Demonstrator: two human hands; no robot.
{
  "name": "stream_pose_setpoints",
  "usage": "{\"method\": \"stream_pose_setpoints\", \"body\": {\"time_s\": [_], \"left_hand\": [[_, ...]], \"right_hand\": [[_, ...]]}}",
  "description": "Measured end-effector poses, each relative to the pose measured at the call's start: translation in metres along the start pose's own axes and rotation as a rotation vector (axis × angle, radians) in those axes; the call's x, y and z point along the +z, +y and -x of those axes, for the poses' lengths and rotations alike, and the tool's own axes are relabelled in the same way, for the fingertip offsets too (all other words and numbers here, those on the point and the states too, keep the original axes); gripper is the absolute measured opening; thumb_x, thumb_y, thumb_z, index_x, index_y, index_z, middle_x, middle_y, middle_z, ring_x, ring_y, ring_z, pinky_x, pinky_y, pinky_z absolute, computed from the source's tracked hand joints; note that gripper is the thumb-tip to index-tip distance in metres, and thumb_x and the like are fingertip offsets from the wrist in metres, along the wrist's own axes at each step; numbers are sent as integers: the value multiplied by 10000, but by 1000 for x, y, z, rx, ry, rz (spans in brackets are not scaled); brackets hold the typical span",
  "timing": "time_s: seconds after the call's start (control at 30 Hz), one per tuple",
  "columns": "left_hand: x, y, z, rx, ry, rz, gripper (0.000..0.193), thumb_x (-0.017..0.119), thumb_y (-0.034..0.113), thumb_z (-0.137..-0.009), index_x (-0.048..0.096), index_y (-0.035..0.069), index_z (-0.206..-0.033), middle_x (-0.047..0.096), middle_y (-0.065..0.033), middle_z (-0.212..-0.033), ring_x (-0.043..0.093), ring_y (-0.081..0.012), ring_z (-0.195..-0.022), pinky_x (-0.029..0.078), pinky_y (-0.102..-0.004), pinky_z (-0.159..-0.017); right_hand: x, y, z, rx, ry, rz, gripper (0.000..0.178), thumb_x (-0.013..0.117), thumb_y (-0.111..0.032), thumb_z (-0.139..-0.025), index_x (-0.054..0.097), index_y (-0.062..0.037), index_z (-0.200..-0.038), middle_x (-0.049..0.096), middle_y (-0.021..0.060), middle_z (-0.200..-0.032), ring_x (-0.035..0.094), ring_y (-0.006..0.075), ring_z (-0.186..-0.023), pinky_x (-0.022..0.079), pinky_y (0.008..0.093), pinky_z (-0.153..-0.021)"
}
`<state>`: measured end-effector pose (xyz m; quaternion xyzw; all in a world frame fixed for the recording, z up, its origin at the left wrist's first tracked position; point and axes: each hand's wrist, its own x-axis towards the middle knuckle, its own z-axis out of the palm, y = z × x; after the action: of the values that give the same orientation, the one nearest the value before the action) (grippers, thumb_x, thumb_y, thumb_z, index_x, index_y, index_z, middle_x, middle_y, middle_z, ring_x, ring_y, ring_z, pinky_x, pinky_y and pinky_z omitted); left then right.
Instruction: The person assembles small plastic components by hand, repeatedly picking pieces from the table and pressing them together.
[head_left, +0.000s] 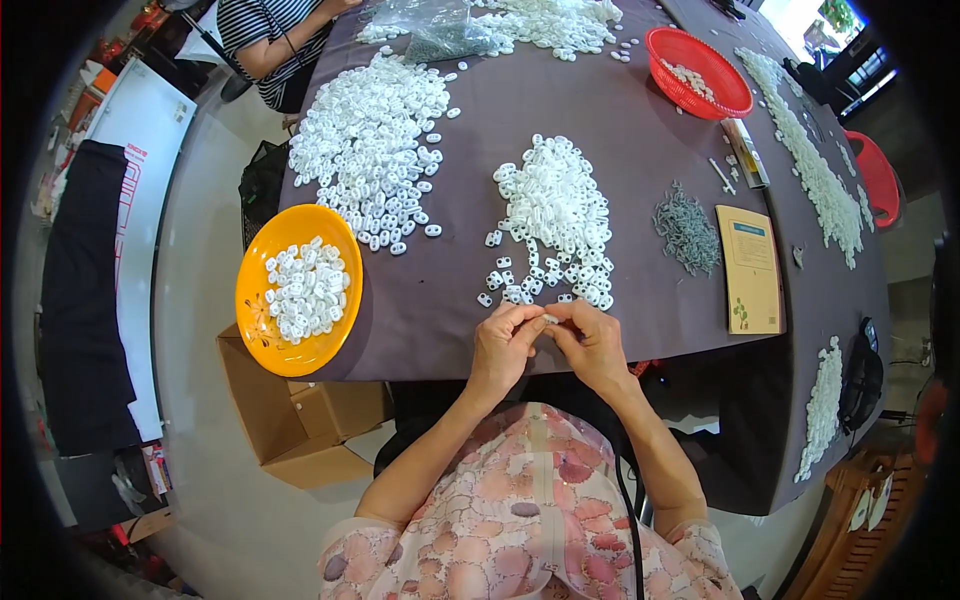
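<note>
My left hand [503, 345] and my right hand [592, 345] meet at the front edge of the table. Their fingertips pinch a small white plastic piece [550, 319] between them, mostly hidden by the fingers. Just beyond my hands spreads a heap of white plastic pieces [560, 195], the nearest ones showing dark holes. Left of it lies a larger pile of white oval pieces [365, 150] with slots. An orange oval plate [260, 345] holds more white pieces at the left table edge. To the right is a small pile of thin grey parts [687, 230], too small to name.
A tan booklet [752, 285] and a narrow box [745, 155] lie at the right. Farther off stands a red basket [665, 50]. Under the left edge sits an open cardboard box [300, 420]. A person in a striped shirt [245, 25] is at the far left.
</note>
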<state>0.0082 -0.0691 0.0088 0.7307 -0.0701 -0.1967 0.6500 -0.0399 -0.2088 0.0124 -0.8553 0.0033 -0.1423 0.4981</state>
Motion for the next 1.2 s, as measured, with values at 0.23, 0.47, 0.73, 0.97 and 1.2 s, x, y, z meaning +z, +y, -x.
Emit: {"method": "stream_pose_setpoints", "body": {"time_s": [0.23,0.47,0.73,0.97,1.2], "left_hand": [[6,-16,4,328,90,-268,103,647,22,-767,639,26,-870,598,-119,-730,605,-266,-615,461,-326,-534],[4,-20,8,436,67,-346,97,612,3,-786,607,36,-877,579,-114,-774,601,-287,-672,474,-353,-567],[3,-16,7,535,45,-437,135,601,-33,-777,590,26,-898,542,-110,-784,583,-295,-685,465,-362,-570],[2,-20,4,592,31,-488,110,577,-27,-785,566,34,-876,506,-100,-774,582,-288,-647,475,-368,-536],[2,-19,4,606,11,-572,76,563,-21,-785,554,32,-839,490,-106,-755,576,-292,-614,472,-373,-516]], "right_hand": [[3,15,6,-181,2,145,216,643,70,-702,617,-15,-900,610,90,-759,595,209,-639,466,273,-556],[0,11,8,-188,2,47,247,611,115,-700,627,-13,-911,601,86,-816,592,207,-677,469,264,-578],[1,12,11,-196,21,64,233,608,88,-704,637,-13,-912,600,93,-824,597,234,-704,483,297,-597],[2,14,9,-219,18,97,235,609,93,-699,637,-6,-910,600,96,-824,593,244,-707,477,310,-601],[4,15,9,-226,27,104,225,621,90,-694,640,-14,-893,599,92,-827,591,236,-701,471,296,-603]]}}
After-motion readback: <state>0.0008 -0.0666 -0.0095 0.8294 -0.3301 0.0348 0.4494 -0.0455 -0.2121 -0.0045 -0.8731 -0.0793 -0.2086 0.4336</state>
